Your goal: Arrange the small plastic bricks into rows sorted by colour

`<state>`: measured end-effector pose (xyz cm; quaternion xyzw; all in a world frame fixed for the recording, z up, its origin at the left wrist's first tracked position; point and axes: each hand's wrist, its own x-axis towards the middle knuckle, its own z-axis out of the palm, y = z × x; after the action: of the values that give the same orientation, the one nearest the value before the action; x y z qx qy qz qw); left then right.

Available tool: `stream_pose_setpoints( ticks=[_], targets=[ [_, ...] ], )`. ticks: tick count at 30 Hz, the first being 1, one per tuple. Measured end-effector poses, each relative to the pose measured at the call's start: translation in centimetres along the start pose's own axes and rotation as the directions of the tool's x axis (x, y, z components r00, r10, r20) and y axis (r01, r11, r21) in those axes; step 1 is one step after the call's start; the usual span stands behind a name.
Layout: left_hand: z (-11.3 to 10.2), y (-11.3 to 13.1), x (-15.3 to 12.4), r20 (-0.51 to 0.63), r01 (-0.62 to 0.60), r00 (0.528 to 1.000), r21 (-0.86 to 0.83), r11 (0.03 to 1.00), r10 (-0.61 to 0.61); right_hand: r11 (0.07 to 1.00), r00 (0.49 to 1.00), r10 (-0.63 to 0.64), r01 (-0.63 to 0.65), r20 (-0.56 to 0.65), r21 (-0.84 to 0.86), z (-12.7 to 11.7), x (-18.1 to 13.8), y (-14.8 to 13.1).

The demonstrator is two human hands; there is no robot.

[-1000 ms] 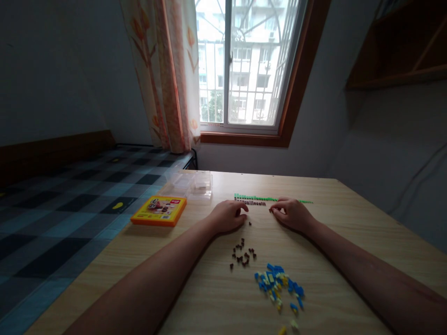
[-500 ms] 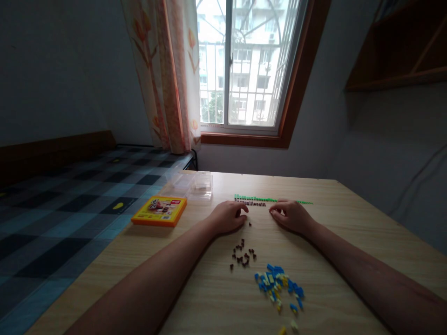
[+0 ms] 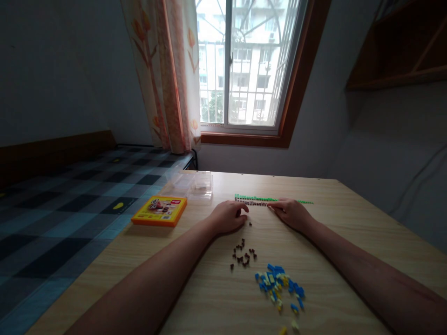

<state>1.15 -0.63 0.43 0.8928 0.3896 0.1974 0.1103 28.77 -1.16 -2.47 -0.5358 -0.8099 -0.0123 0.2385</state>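
Observation:
Small green building bricks [image 3: 260,199] stand in a long row on the wooden table, and a shorter row of dark brown bricks [image 3: 256,204] runs along its near side. My right hand [image 3: 289,214] is at the right end of the brown row, thumb and forefinger closed round a tiny brown brick, mostly hidden by the fingertips. My left hand [image 3: 228,217] rests on the table by the row's left part, fingers curved, with a gap between thumb and forefinger and nothing held. Just below its fingertips lies a single brown brick [image 3: 250,224].
Loose brown bricks [image 3: 239,259] lie scattered nearer me. To their right is a pile of blue, yellow and cream bricks [image 3: 275,281]. An orange-yellow box [image 3: 159,212] and a clear plastic compartment case [image 3: 200,193] sit left. A bed [image 3: 87,195] adjoins the table [image 3: 331,288].
My right hand has moved slightly left and away from me, bringing its fingertips to the end of the brown row. My left hand and the loose bricks have stayed in place.

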Motion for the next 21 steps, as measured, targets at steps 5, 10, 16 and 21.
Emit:
stream_pose_setpoints(
  ticks=[5, 10, 16, 21],
  targets=[
    [0.07, -0.03, 0.01, 0.0, 0.006, 1.0, -0.003, 1.0, -0.006, 1.0, 1.0, -0.01, 0.01, -0.001, 0.025, -0.01, 0.04, 0.11],
    [-0.02, 0.05, -0.01, -0.003, 0.004, 1.0, -0.003, 1.0, -0.004, 1.0, 1.0, 0.005, -0.005, -0.001, 0.018, 0.04, 0.17, 0.01],
    [-0.14, 0.11, -0.03, 0.002, 0.001, 1.0, -0.003, 1.0, -0.001, 1.0, 1.0, -0.001, 0.001, 0.002, 0.025, 0.05, 0.17, -0.11],
    [-0.09, 0.07, -0.01, 0.0, 0.0, 1.0, 0.001, 1.0, 0.0, 1.0, 1.0, 0.006, -0.006, -0.006, 0.022, 0.06, 0.2, -0.1]
  ],
)
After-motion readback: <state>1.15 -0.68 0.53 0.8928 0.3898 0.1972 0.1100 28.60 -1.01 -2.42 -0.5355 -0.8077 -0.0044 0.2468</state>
